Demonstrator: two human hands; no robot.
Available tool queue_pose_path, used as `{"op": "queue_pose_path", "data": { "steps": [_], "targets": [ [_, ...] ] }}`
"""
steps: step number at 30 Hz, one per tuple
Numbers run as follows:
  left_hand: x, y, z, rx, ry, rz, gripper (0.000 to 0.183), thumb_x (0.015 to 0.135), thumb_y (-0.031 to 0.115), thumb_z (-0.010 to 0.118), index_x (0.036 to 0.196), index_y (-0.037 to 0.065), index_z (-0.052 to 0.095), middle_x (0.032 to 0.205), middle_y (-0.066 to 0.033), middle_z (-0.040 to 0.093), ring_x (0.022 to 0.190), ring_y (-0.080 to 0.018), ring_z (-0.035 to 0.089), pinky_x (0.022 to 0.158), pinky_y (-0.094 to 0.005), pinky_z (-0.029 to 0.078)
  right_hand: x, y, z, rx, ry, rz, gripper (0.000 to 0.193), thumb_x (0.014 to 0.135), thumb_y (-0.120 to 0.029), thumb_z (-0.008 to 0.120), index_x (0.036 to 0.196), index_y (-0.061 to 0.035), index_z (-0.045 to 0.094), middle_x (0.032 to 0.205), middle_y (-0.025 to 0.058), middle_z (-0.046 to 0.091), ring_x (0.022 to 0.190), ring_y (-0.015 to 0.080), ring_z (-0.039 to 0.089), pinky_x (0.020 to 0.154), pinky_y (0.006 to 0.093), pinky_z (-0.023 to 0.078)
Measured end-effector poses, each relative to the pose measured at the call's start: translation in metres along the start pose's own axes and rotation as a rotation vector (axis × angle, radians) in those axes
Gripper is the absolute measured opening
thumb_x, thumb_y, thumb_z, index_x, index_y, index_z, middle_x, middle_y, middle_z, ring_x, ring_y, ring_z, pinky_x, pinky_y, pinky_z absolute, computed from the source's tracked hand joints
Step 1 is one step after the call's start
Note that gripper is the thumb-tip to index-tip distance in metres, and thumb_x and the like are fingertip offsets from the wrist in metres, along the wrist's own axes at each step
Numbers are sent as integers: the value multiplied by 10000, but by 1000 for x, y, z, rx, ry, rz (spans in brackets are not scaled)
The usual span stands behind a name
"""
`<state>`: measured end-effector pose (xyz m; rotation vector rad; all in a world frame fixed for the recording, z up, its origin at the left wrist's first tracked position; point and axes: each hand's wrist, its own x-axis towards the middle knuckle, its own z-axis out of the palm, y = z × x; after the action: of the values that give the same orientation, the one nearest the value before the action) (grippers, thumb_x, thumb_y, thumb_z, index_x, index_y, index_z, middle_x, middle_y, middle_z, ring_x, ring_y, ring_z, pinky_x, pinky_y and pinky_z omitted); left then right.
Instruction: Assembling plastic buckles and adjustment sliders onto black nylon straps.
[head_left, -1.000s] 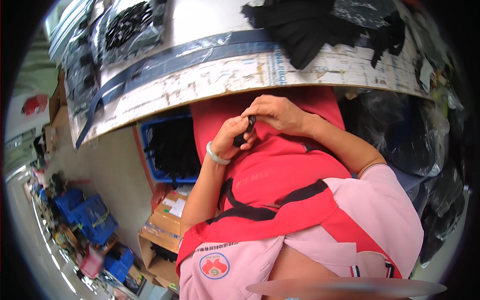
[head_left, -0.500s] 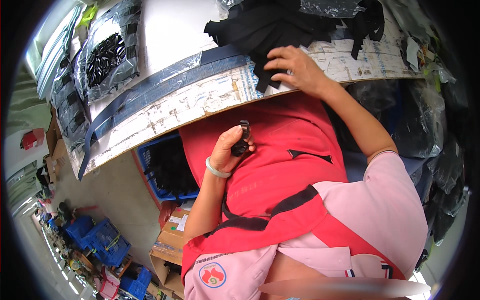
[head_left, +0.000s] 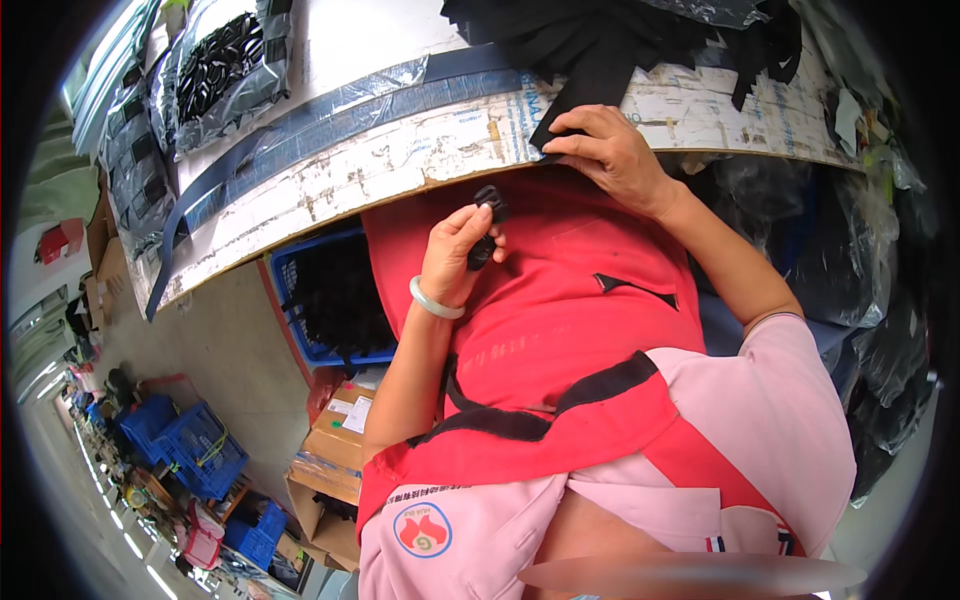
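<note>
My left hand (head_left: 452,255) is closed around a few glossy black plastic pieces (head_left: 487,202) that look like ring-shaped buckles; the fingers partly cover them. It hovers over the red apron (head_left: 540,290), below the table edge. Up at that edge, my right hand (head_left: 622,160) pinches the near end of a black fabric strip (head_left: 588,92). The strip runs back to a heap of similar black strips (head_left: 560,25) on the worktable (head_left: 400,165). My right fingertips partly hide the strip's end.
A clear bag of black rings (head_left: 222,65) lies at the table's far left. A dark blue band (head_left: 330,120) is taped along the tabletop. Below stand a blue crate (head_left: 290,290) with black material and cardboard boxes (head_left: 335,435). Plastic-wrapped bundles (head_left: 850,250) hang at right.
My right hand has closed on a black strip and drawn its end toward the table edge. My left hand, with the black plastic pieces, has risen slightly. The view has shifted a little.
</note>
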<state>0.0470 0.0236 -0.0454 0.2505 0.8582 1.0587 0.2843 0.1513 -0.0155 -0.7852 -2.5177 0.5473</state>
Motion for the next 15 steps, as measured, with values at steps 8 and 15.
{"op": "queue_pose_path", "data": {
  "steps": [8,15],
  "targets": [
    [-16,8,19,311,216,301,160,898,129,672,954,-21,684,685,-4,585,541,-52,494,454,-205,387,33,-111,-33,492,173,179,158,864,-97,680,999,-26,639,793,90,651,661,202,617,618,263,469],
    [-22,9,22,529,244,535,103,866,40,682,946,-25,686,673,27,544,565,-49,482,487,-204,364,18,-94,13,1202,-165,851,167,946,-189,609,898,-31,634,698,-41,593,581,-8,477,502,166,366]
  ]
}}
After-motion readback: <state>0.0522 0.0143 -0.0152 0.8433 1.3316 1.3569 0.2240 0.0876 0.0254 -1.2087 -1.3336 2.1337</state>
